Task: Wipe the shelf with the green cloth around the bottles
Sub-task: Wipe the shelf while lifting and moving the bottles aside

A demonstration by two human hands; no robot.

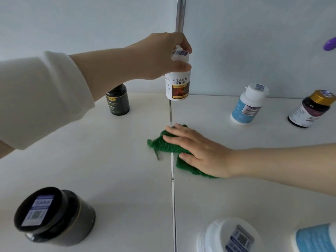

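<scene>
My left hand [160, 55] grips a white bottle [178, 84] by its cap and holds it in the air above the back of the white shelf [109, 151]. The bottle carries a red and yellow label. My right hand [198, 150] lies flat, fingers spread, on the green cloth [163, 142], pressing it onto the shelf across the metal seam [171, 170]. The cloth's right part is hidden under my palm.
A dark bottle [118, 100] stands at the back left. A blue-and-white bottle [247, 106] and a gold-capped brown bottle [309, 110] stand at the back right. A black jar [54, 217] sits front left, white jars [229, 237] front right. A metal post [180, 13] rises behind.
</scene>
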